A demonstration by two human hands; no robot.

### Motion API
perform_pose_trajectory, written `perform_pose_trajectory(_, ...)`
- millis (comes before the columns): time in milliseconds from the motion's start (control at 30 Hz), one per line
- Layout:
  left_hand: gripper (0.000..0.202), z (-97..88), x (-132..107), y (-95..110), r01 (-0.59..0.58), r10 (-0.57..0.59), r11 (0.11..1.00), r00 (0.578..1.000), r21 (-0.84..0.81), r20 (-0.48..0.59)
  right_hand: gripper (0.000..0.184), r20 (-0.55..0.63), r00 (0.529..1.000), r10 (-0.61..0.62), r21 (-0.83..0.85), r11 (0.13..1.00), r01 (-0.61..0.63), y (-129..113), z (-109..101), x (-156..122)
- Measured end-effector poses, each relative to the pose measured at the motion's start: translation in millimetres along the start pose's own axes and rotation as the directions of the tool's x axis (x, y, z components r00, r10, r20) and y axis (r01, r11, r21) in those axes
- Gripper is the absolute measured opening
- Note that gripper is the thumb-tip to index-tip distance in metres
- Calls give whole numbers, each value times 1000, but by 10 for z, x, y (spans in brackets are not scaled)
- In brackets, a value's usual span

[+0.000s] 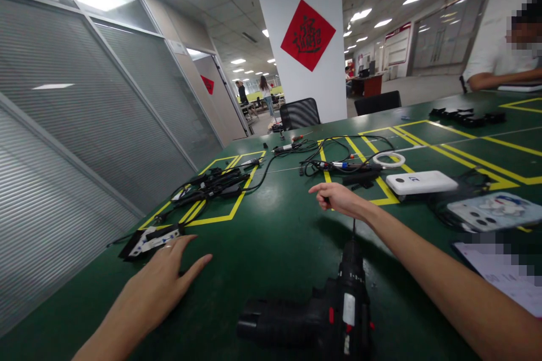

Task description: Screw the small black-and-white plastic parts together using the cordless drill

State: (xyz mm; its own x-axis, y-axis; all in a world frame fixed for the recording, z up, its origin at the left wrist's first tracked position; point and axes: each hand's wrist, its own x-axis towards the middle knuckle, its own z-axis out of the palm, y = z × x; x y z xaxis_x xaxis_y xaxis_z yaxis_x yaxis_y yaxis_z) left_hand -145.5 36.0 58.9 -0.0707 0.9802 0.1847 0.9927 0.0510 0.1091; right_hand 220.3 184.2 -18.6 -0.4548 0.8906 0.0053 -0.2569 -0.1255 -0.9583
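Note:
My left hand [163, 273] hovers over the green table with thumb and fingers apart and nothing in it. Close to its fingertips lies a black and white flat packet [150, 241]. My right hand [339, 200] reaches over the middle of the table, its index finger stretched to the left and the other fingers loosely curled; no held object shows. A black cordless drill [349, 304] with red details lies on its side in front of me. Its long thin bit [354, 231] points away from me, the tip ending by my right wrist.
Black cables [212, 186] lie heaped at left on the green table [271, 237], inside yellow tape markings. Pen-shaped electric screwdrivers [339, 166], a white ring [389, 159], a white power bank [421, 183] and a phone case [495, 210] lie at right. A person [502, 62] sits at far right.

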Motion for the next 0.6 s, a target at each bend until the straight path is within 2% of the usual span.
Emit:
perform_pose_trajectory(33,59,39,18,178,-57,57,998,998,-12,12,31,67,996,54,37,998,-56,-13,91,-33)
perform_pose_trajectory(100,52,135,70,591,-256,259,963,965,-78,28,32,167,978,126,80,987,-141,-27,257,-101)
perform_pose_trajectory(200,45,295,196,1225,-515,517,830,854,-212,-53,35,269,950,157,119,974,-195,-13,435,-163)
perform_pose_trajectory(233,46,352,248,1401,-569,571,786,818,-242,-70,35,298,943,147,132,972,-193,2,474,-168)
perform_pose_trajectory(300,43,469,352,1666,-611,614,747,785,-261,-80,32,333,937,102,156,974,-162,40,527,-163)
perform_pose_trajectory(367,33,576,433,1812,-616,617,743,782,-262,-92,28,323,945,48,180,977,-111,70,555,-155)
perform_pose_trajectory(433,27,652,477,1868,-613,608,747,787,-259,-110,30,308,951,11,189,979,-73,74,571,-158)
perform_pose_trajectory(533,24,669,489,1849,-601,591,759,797,-252,-122,39,325,945,32,163,983,-89,33,569,-163)
perform_pose_trajectory(600,21,608,490,1767,-579,567,778,814,-242,-124,45,254,966,44,126,989,-78,-3,517,-144)
